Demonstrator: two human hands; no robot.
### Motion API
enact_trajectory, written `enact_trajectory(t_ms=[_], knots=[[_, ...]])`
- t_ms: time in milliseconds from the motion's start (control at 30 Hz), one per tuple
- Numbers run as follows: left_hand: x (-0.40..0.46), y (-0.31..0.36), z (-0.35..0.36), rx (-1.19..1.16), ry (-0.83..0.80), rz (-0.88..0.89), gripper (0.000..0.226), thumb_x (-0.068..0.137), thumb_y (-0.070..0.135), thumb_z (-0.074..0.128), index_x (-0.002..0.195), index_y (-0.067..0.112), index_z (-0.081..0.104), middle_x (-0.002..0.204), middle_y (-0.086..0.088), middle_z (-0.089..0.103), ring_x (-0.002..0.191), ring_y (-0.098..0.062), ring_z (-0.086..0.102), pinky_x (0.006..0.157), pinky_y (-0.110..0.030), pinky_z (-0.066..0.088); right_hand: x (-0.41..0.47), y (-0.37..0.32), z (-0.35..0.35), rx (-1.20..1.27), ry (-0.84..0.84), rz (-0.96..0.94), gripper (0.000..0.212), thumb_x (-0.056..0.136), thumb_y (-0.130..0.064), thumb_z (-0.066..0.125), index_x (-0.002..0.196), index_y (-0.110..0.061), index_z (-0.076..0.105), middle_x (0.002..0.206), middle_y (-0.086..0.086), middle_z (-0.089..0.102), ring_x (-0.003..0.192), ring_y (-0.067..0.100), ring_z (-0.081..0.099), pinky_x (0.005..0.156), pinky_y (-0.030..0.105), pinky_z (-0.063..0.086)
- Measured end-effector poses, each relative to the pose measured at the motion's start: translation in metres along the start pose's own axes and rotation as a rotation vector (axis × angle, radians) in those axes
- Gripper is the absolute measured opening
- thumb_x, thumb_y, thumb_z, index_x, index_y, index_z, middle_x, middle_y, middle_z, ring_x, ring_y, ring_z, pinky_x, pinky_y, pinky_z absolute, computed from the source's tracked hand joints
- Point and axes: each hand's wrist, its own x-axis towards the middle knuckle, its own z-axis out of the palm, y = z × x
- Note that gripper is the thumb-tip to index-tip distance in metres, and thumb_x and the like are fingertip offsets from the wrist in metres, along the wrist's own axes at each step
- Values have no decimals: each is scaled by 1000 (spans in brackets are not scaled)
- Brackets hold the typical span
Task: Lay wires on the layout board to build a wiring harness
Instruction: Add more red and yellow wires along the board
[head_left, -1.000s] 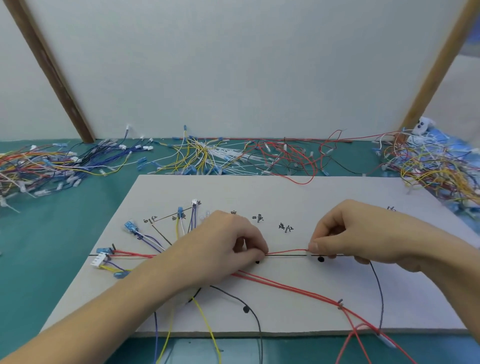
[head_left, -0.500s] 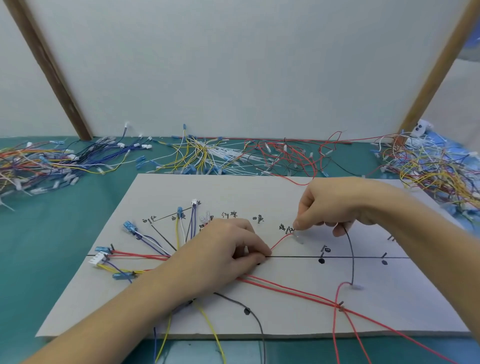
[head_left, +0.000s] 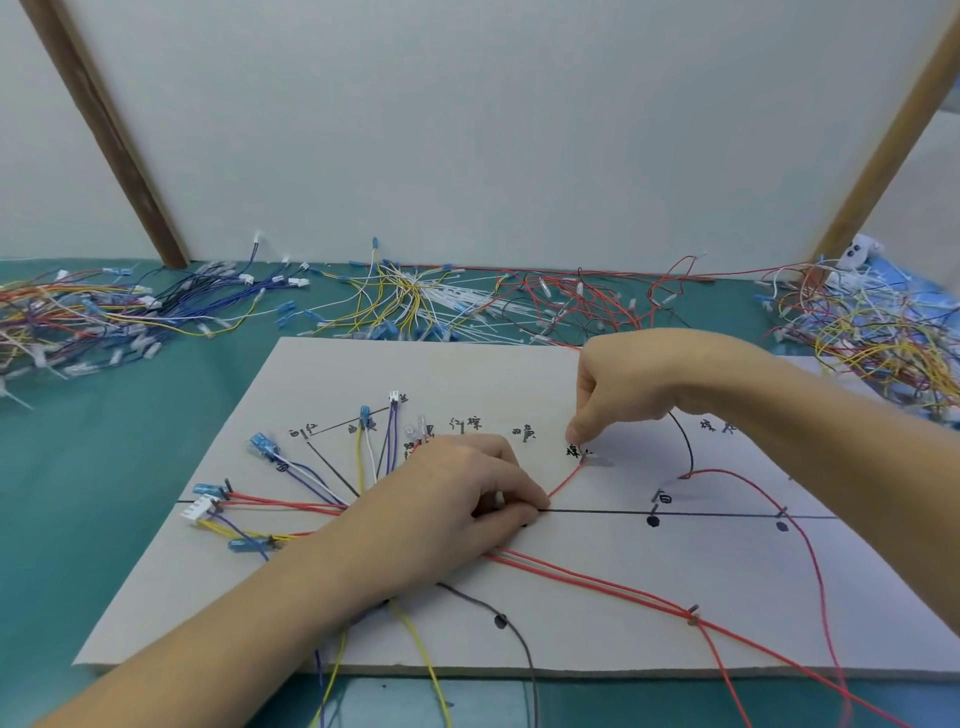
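A white layout board (head_left: 597, 639) with black lines and handwritten labels lies on the teal table. Several wires fan out over its left part, ending in blue and white connectors (head_left: 201, 506). My left hand (head_left: 457, 512) pinches a bundle of wires down on the black centre line. A short red wire (head_left: 566, 480) runs from those fingertips up to my right hand (head_left: 623, 389), which pinches its end with a clear terminal against the board beside a label. Two long red wires (head_left: 597, 579) trail off toward the lower right.
Heaps of loose wires lie along the back of the table: multicoloured at the left (head_left: 67, 322), yellow and white in the middle (head_left: 410, 296), red (head_left: 571, 301), and a mixed heap at the right (head_left: 872, 338). A white panel with wooden struts stands behind.
My right hand has carried the red wire's end from the centre line up and away to a label above it. The left hand has kept its pinch on the line.
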Motion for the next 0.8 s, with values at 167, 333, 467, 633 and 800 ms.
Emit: enact_trajectory(t_ms=[167,333,467,633,800], knots=[[-1,-1,1,0,-2,6,16,95,21,73,107,29,81,91,9,64,73,0,55,69,-6,35,-13,-11,18,96,65,-44,37,86,-41,72,79,-5,68,62,4,54,53,21,44,50,24,33],[0,-4,3,-4,30,25,15,94,20,74,104,28,81,88,7,66,72,-1,55,69,-10,38,-43,-18,26,159,152,-92,33,86,-22,63,59,-15,47,42,-3,31,34,15,25,30,18,19],[1,-6,2,-41,59,35,8,91,22,78,95,27,80,81,8,68,72,-8,59,67,-16,43,-66,-17,45,245,226,-103,21,85,-21,58,73,-4,61,54,-1,43,47,15,32,44,25,33],[1,-7,3,-77,85,8,5,88,23,80,91,27,79,77,12,69,71,-12,61,66,-19,47,-97,-13,63,277,286,-96,18,85,-30,56,81,-27,74,53,-16,58,49,3,52,53,25,50],[-1,-7,3,-131,86,-34,10,86,18,79,91,26,79,77,14,70,69,-8,61,65,-11,42,-119,-12,84,224,377,-139,20,92,-39,53,99,-32,69,67,-30,58,63,5,53,68,31,55]])
